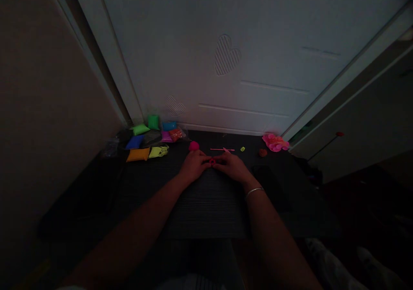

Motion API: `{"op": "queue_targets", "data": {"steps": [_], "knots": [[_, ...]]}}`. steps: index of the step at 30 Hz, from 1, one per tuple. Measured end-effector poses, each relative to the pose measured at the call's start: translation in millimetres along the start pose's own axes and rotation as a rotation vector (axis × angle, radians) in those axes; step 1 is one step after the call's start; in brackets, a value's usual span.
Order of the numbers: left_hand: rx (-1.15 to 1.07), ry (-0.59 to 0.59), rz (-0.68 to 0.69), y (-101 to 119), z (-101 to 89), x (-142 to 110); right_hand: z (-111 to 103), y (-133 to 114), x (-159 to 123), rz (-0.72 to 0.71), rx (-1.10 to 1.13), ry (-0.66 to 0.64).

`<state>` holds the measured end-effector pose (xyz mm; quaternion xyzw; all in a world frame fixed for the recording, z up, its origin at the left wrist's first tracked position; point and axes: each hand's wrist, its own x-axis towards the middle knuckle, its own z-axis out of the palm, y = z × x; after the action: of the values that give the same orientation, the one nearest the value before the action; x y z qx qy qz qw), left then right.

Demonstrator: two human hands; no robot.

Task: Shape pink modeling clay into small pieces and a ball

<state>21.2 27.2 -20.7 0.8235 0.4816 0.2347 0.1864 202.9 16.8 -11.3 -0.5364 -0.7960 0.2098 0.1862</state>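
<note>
A small red-pink piece of modelling clay [212, 162] lies between the fingertips of both hands, just above or on the dark table. My left hand [194, 166] grips it from the left, thumb and fingers closed toward it. From the right, my right hand [235, 166] pinches the same piece; a bracelet is on that wrist. Right behind my left hand sits a bright pink clay lump [193, 146]. Beyond the fingers lie thin pink modelling tools [219, 149], partly covered by my right hand. The dim light hides the piece's exact shape.
Several coloured clay packets, among them an orange one [138, 154] and a green one [153, 121], lie at the back left. Toward the right are a yellow bit [242, 149], a reddish-brown lump [262, 152], a pink flower [275, 142] and a dark flat object [269, 180]. A white panel [180, 66] rises behind the table.
</note>
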Motion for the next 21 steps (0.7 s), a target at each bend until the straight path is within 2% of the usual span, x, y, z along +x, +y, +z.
{"op": "queue_targets", "data": {"steps": [5, 11, 16, 21], "knots": [[0.069, 0.034, 0.010, 1.4, 3.6, -1.3, 2.1, -1.5, 0.7, 0.011, -0.019, 0.017], [0.089, 0.016, 0.027, -0.4, -0.7, -2.8, 3.9, -4.5, 0.5, 0.009, -0.010, 0.015], [0.080, -0.008, 0.029, -4.8, -3.8, -4.3, 3.5, -2.5, 0.6, 0.027, 0.052, -0.008], [0.069, 0.005, 0.000, -7.1, -2.4, -3.3, 2.5, -1.1, -0.8, 0.060, 0.120, 0.025]]}}
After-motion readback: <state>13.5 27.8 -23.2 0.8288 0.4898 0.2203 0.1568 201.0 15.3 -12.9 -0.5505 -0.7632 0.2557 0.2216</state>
